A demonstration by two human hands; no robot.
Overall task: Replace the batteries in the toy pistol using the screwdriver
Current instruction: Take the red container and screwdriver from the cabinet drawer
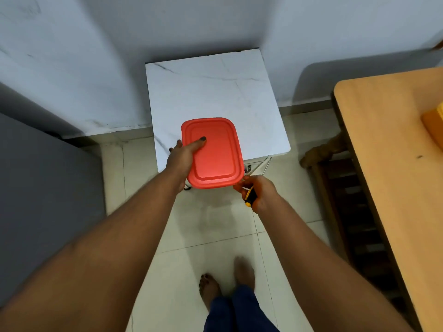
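Surroundings: a small white marble-patterned table [215, 92] stands against a pale wall [96, 56], on a tiled floor [211, 226]. A wooden table [388, 164] fills the right side, with a yellow object [434, 125] cut off at the frame edge. Dark wooden furniture [335, 164] sits beneath and beside it. A grey surface [43, 188] occupies the left. Two bare feet [225, 281] and blue trouser legs [237, 315] show at the bottom.

A red lidded box [212, 152] is held over the near edge of the white table, partly past it. Whether it rests on the table cannot be told. It hides the table's near edge and part of the metal frame [263, 164] below.

Left hand [182, 159]: arm extended forward, thumb lying flat on the lid, fingers curled round the box's left side; dark nail polish shows on the thumb and one fingertip. The hand grips the box.

Right hand [260, 194]: arm extended, fingers curled tightly round the screwdriver [249, 195], just beside the box's near right corner. The yellow-and-black handle points back toward the person; the shaft is blurred and hard to separate from the metal frame behind.

Toy pistol and batteries: not visible; the box is closed and opaque.

No legible writing or brand on any item.
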